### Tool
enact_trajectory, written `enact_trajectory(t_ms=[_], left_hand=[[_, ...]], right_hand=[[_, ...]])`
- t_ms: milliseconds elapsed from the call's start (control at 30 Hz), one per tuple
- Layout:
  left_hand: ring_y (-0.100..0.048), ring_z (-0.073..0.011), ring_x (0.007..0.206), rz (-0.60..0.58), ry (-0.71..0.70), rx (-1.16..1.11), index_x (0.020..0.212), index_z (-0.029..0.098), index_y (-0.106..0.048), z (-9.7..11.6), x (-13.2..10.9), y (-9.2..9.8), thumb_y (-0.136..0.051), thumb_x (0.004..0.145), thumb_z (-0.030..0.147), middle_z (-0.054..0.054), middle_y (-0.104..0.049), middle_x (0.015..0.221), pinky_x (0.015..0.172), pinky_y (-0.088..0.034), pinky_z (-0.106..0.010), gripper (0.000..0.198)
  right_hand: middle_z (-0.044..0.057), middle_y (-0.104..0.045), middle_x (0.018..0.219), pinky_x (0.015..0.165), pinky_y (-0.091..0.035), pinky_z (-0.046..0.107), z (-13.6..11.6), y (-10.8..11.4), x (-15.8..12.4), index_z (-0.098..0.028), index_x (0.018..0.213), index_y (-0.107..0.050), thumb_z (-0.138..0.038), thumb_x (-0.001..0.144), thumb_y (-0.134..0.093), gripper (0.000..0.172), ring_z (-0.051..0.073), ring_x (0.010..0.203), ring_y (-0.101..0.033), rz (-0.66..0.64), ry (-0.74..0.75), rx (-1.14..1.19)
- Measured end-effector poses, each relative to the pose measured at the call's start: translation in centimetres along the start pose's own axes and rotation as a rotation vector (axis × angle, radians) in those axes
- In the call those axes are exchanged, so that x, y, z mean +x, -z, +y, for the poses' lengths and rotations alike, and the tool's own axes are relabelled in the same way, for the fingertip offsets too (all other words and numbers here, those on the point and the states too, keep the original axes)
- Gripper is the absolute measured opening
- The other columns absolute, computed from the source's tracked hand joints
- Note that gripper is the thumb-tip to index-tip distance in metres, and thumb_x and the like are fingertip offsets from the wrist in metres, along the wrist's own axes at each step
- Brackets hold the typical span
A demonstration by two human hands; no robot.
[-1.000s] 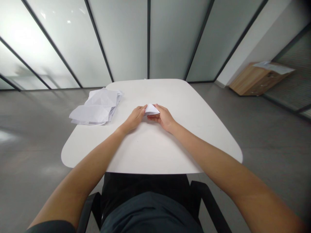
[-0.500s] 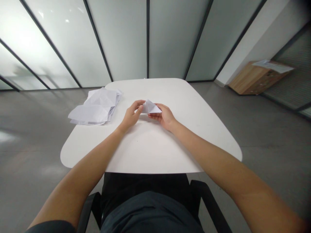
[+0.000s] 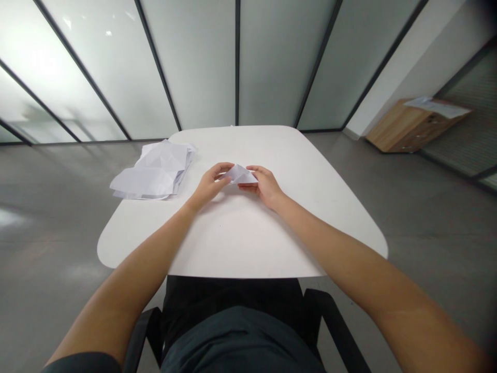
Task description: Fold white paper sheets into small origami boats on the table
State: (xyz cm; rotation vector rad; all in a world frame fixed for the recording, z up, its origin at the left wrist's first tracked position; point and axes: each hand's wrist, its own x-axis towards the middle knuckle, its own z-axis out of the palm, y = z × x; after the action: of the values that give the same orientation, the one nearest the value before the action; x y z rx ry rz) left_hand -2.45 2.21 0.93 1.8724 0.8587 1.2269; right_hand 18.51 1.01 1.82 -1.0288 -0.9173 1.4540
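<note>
White folded paper (image 3: 241, 175) bridging both hands over table (image 3: 240, 243); left hand (image 3: 212, 184) pinching one end, right hand (image 3: 267, 189) gripping other, opposed fingers probably steadying creases.

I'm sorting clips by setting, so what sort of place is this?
Probably an office or meeting room: it has dark-framed frosted glass panels, a plain white table with rounded corners, and a wood-toned cabinet off to the right.

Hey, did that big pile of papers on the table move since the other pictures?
No. The paper pile lies in the same spot, overhanging the left edge of the white table, as before.
</note>
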Motion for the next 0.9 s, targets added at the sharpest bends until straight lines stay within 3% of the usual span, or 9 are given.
enact_trajectory(t_ms=[100, 167, 300, 400, 500, 600, 700, 767, 900], left_hand=[[-0.063, -0.028, 0.13, -0.083, -0.019, 0.137, 0.145, 0.024, -0.057, -0.2, -0.2, 0.1, -0.077, 0.083, 0.033, -0.011, -0.066, 0.141, 0.11, -0.049, -0.044, 0.066], [-0.066, -0.0273, 0.123, -0.091, -0.029, 0.253, 0.147, 0.023, -0.055, -0.2, -0.2, 0.0, -0.078, 0.081, 0.032, -0.01, -0.07, 0.132, 0.111, -0.048, -0.045, 0.07], [-0.07, -0.026, 0.105, -0.057, -0.08, 0.437, 0.125, 0.024, -0.07, 0.1, 0.0, 0.1, -0.079, 0.083, 0.038, -0.005, -0.077, 0.102, 0.11, -0.046, -0.045, 0.045], [-0.07, -0.0257, 0.099, -0.021, -0.15, 0.516, 0.102, 0.024, -0.077, 0.1, 0.4, 0.5, -0.077, 0.087, 0.041, -0.005, -0.078, 0.098, 0.107, -0.045, -0.045, 0.023], [-0.068, -0.0276, 0.104, 0.082, -0.181, 0.546, 0.094, 0.023, -0.076, -0.1, 0.6, 0.9, -0.076, 0.086, 0.042, -0.008, -0.078, 0.103, 0.105, -0.047, -0.046, 0.021], [-0.067, -0.0269, 0.102, 0.191, -0.128, 0.512, 0.103, 0.02, -0.073, 0.1, 0.4, 0.9, -0.073, 0.088, 0.044, -0.009, -0.076, 0.108, 0.095, -0.051, -0.041, 0.028], [-0.064, -0.0208, 0.08, 0.168, -0.02, 0.469, 0.105, 0.02, -0.069, 0.6, 0.0, 0.6, -0.067, 0.093, 0.047, -0.005, -0.074, 0.091, 0.075, -0.05, -0.033, 0.03], [-0.061, -0.0188, 0.072, 0.166, 0.014, 0.47, 0.107, 0.02, -0.066, 0.9, -0.1, 0.4, -0.067, 0.093, 0.049, -0.002, -0.072, 0.084, 0.068, -0.047, -0.03, 0.032], [-0.066, -0.0215, 0.075, 0.196, 0.062, 0.453, 0.13, 0.023, -0.057, 0.7, 0.0, 0.4, -0.073, 0.089, 0.048, -0.003, -0.075, 0.09, 0.07, -0.048, -0.03, 0.05]], right_hand=[[-0.001, -0.07, 0.086, 0.067, -0.064, 0.036, 0.1, 0.4, 0.4, -0.024, 0.11, -0.067, -0.019, 0.084, -0.057, 0.028, 0.018, 0.071, -0.069, 0.035, 0.013, -0.035], [-0.002, -0.066, 0.08, 0.064, -0.059, 0.03, 0.1, 0.6, 0.6, -0.025, 0.107, -0.07, -0.018, 0.079, -0.058, 0.031, 0.017, 0.07, -0.065, 0.06, 0.039, -0.055], [-0.005, -0.061, 0.07, 0.061, -0.051, 0.026, -0.1, 0.4, 0.4, -0.025, 0.104, -0.074, -0.014, 0.072, -0.059, 0.037, 0.016, 0.065, -0.056, 0.043, 0.043, -0.034], [-0.002, -0.065, 0.074, 0.061, -0.051, 0.026, -0.4, 0.2, 0.0, -0.021, 0.092, -0.075, -0.013, 0.072, -0.059, 0.027, 0.016, 0.067, -0.057, 0.001, 0.022, -0.022], [0.001, -0.07, 0.079, 0.065, -0.058, 0.029, -0.5, 0.2, -0.1, -0.02, 0.085, -0.074, -0.016, 0.077, -0.061, 0.015, 0.018, 0.071, -0.063, -0.073, -0.011, -0.008], [0.002, -0.069, 0.074, 0.067, -0.062, 0.034, -0.2, 0.4, 0.1, -0.021, 0.086, -0.072, -0.025, 0.086, -0.065, 0.008, 0.018, 0.067, -0.063, -0.153, -0.037, -0.017], [0.001, -0.064, 0.067, 0.06, -0.061, 0.031, 0.0, 0.3, 0.2, -0.021, 0.081, -0.068, -0.04, 0.095, -0.067, 0.024, 0.016, 0.06, -0.058, -0.137, -0.013, -0.069], [0.004, -0.07, 0.075, 0.059, -0.061, 0.031, 0.1, 0.2, 0.2, -0.021, 0.082, -0.068, -0.05, 0.098, -0.067, 0.033, 0.018, 0.065, -0.062, -0.124, -0.006, -0.085], [0.007, -0.076, 0.093, 0.065, -0.064, 0.033, -0.2, -0.1, -0.2, -0.022, 0.092, -0.071, -0.059, 0.1, -0.062, 0.039, 0.021, 0.079, -0.07, -0.146, 0.029, -0.04]])
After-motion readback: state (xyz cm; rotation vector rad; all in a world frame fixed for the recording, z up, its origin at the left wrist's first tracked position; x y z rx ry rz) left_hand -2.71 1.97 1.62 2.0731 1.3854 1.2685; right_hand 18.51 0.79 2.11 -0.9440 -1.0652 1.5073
